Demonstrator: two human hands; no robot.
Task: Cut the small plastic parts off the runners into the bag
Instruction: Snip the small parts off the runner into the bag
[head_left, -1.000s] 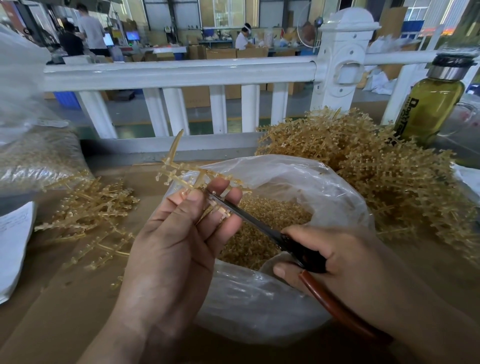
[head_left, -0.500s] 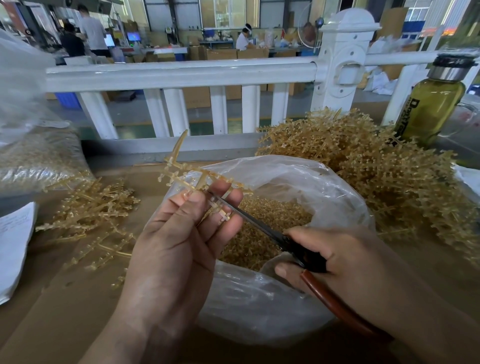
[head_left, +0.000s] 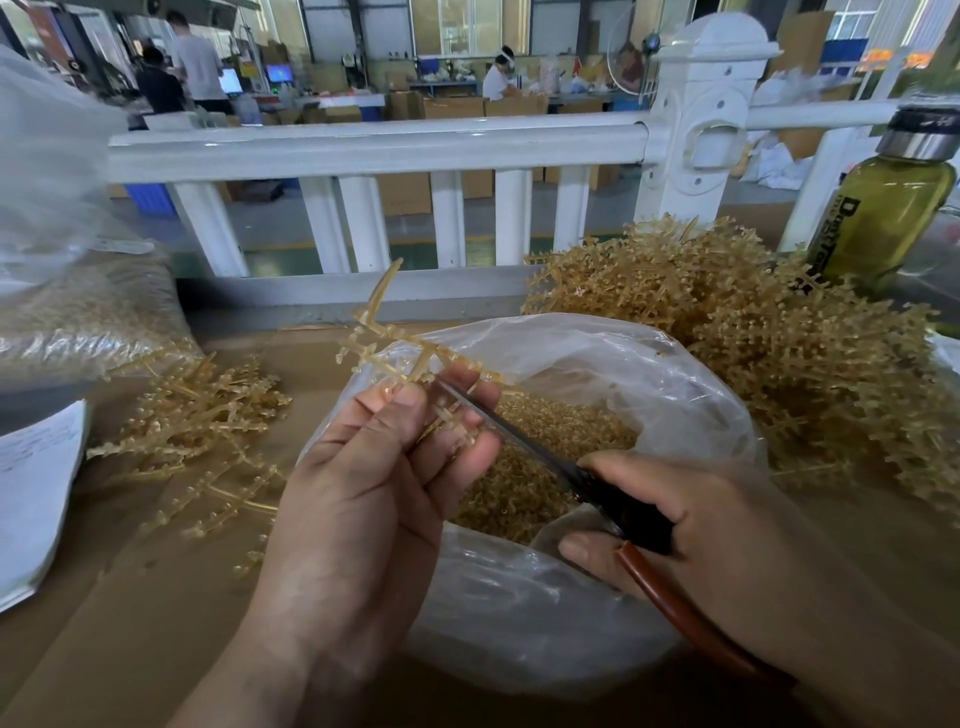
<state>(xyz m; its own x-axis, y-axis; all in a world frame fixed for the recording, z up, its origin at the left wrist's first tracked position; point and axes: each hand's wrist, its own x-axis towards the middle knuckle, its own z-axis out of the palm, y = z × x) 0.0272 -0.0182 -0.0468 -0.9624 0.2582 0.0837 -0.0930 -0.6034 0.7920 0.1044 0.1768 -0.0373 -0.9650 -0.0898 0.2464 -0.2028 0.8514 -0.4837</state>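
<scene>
My left hand (head_left: 374, 478) holds an amber plastic runner (head_left: 395, 343) over the mouth of a clear plastic bag (head_left: 519, 613); its branches stick up past my fingertips. My right hand (head_left: 691, 525) grips scissors (head_left: 613, 499) with brown handles, and the dark blades reach up-left to the runner between my left fingers. The bag holds a heap of small amber cut parts (head_left: 540, 457).
A big pile of uncut runners (head_left: 769, 353) lies at the right, a smaller scatter of runners (head_left: 208, 415) at the left. A filled clear bag (head_left: 78, 312) and a paper sheet (head_left: 36, 483) sit far left. A green bottle (head_left: 883, 208) stands by the white railing (head_left: 374, 145).
The scissor blades have slid a little further up-left into the runner between my left fingers. Both hands have stayed over the bag.
</scene>
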